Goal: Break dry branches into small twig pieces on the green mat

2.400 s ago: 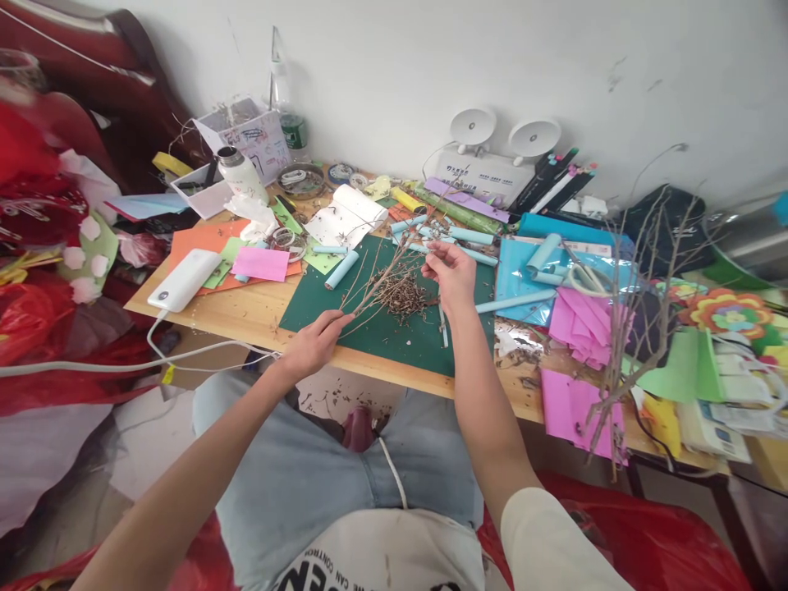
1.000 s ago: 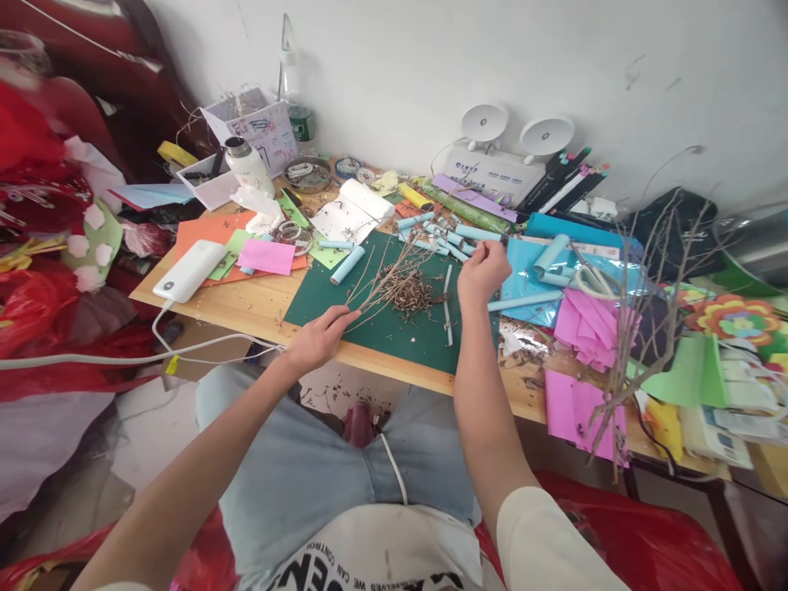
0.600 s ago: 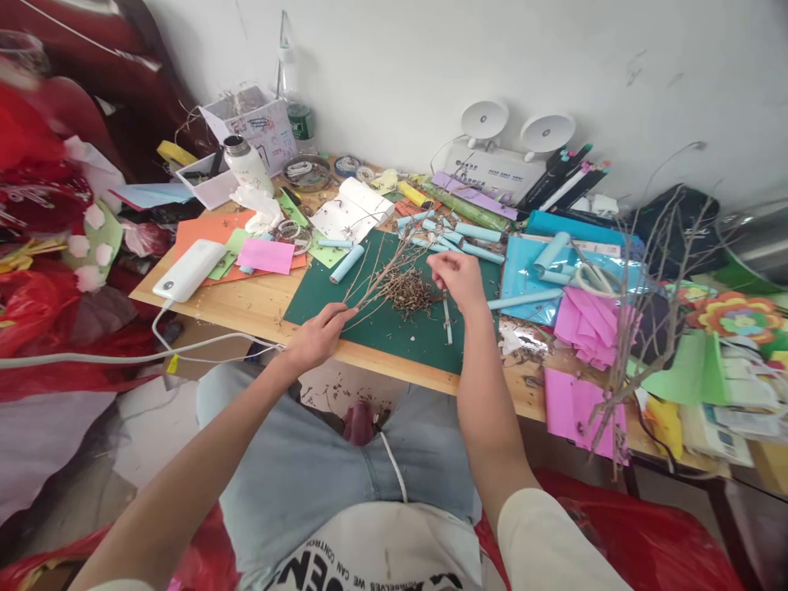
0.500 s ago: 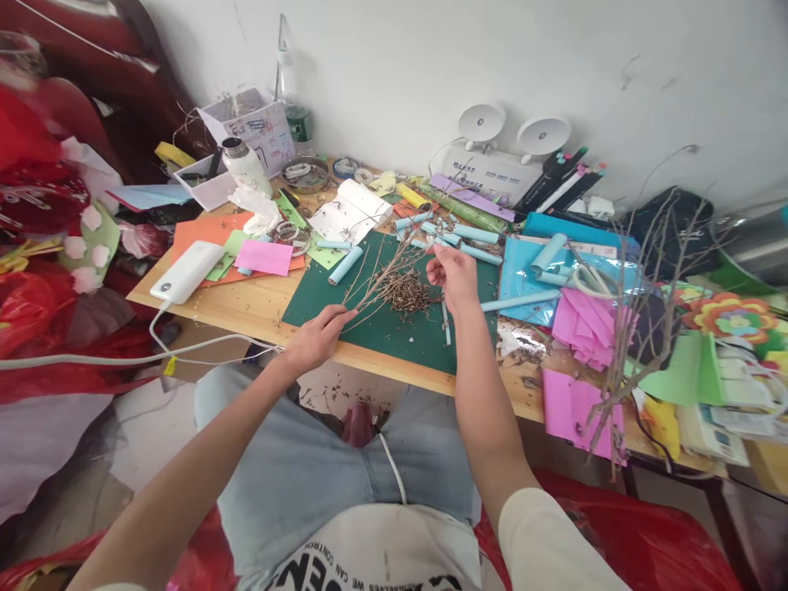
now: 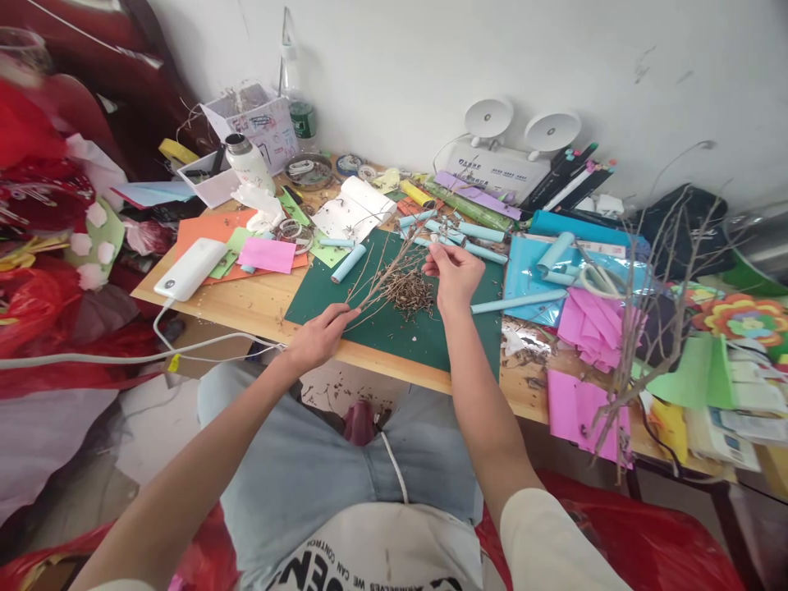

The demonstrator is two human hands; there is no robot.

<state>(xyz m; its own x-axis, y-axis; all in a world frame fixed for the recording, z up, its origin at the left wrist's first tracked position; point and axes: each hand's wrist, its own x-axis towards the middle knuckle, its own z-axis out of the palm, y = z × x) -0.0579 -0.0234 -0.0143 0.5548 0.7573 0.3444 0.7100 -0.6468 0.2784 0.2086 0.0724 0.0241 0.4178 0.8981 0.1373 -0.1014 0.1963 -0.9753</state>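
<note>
My left hand (image 5: 319, 336) is closed around the thick end of a dry twiggy branch (image 5: 385, 279) at the near edge of a dark green cutting mat (image 5: 400, 328). The branch fans out up and to the right across the mat. My right hand (image 5: 454, 272) hovers over the mat, thumb and fingers pinched on one of the thin upper twigs. A small heap of brown dry bits (image 5: 411, 291) lies on the mat just left of that hand. Several rolled light-blue paper tubes (image 5: 468, 234) lie behind it.
The wooden table (image 5: 258, 308) is crowded: a white power bank (image 5: 190, 269) with cable at the left, coloured paper sheets (image 5: 266, 255), a white bottle (image 5: 247, 164), a twin-lamp light (image 5: 501, 160) by the wall, pink paper (image 5: 591, 324), a bare branch (image 5: 640, 328) upright at the right, scissors (image 5: 594, 279).
My right hand reached right toward the blue tubes, then came back to the branch tips and pinched a twig. My left hand kept hold of the branch's base.
</note>
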